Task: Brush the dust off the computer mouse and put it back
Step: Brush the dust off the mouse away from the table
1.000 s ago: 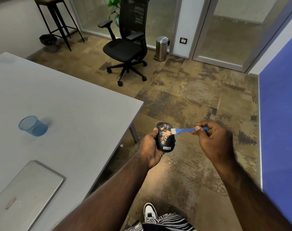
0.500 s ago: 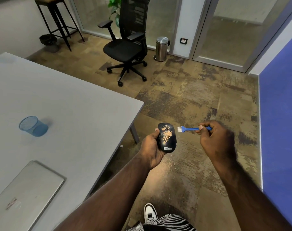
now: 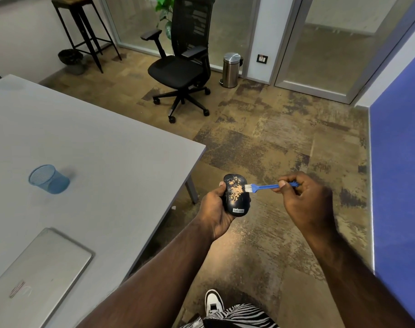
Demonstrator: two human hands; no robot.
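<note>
A black computer mouse [image 3: 237,202] with an orange-tan patch of dust on its top sits in my left hand [image 3: 213,209], held over the floor just right of the table corner. My right hand [image 3: 303,197] pinches the handle of a small blue brush [image 3: 265,186] with white bristles. The bristles touch the mouse's upper right edge, beside the dust patch. A white label shows at the near end of the mouse.
A grey table [image 3: 95,150] fills the left, carrying a blue mesh cup [image 3: 49,179] and a closed silver laptop [image 3: 33,275]. A black office chair [image 3: 182,67], a steel bin [image 3: 230,69] and a tall stool [image 3: 83,31] stand farther off. A blue wall [image 3: 400,162] bounds the right.
The brush had pulled away to the right of the mouse half a second ago; now its bristles are back against the mouse's right edge. My left hand has hardly moved.
</note>
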